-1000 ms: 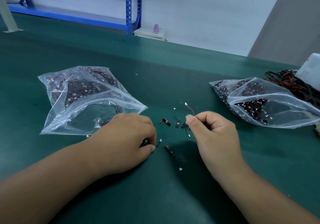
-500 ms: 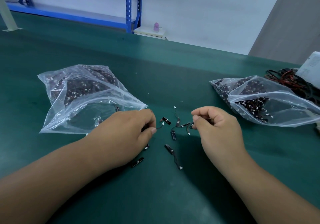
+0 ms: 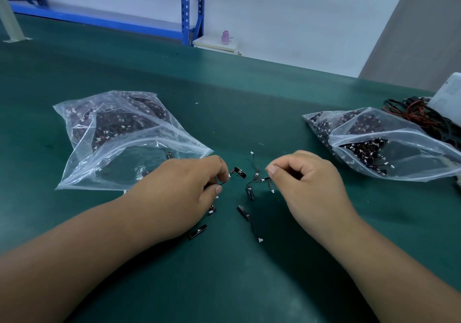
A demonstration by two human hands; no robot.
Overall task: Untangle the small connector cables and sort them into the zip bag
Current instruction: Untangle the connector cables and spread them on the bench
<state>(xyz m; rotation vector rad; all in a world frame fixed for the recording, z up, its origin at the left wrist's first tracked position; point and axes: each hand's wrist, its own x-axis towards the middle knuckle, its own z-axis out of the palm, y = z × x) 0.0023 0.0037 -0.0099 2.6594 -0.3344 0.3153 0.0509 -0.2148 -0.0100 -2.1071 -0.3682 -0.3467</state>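
Cables [image 3: 250,193]: loose between my hands.
Left hand [image 3: 184,193]: I pinch one cable's wire.
Right hand [image 3: 308,181]: I pinch another wire.
Left bag [image 3: 112,135], right bag [image 3: 389,145]: beside each hand.

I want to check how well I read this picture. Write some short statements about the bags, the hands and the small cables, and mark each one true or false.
1. The left bag and the right bag both hold dark cables. True.
2. The left hand lies flat and open. False: its fingers are curled and pinch a thin black cable.
3. The right hand pinches a short cable. True.
4. Nothing lies loose on the green table. False: several loose cables lie between the hands.
5. The pink bottle stands on the table. False: it stands beyond the table, near the blue shelf.
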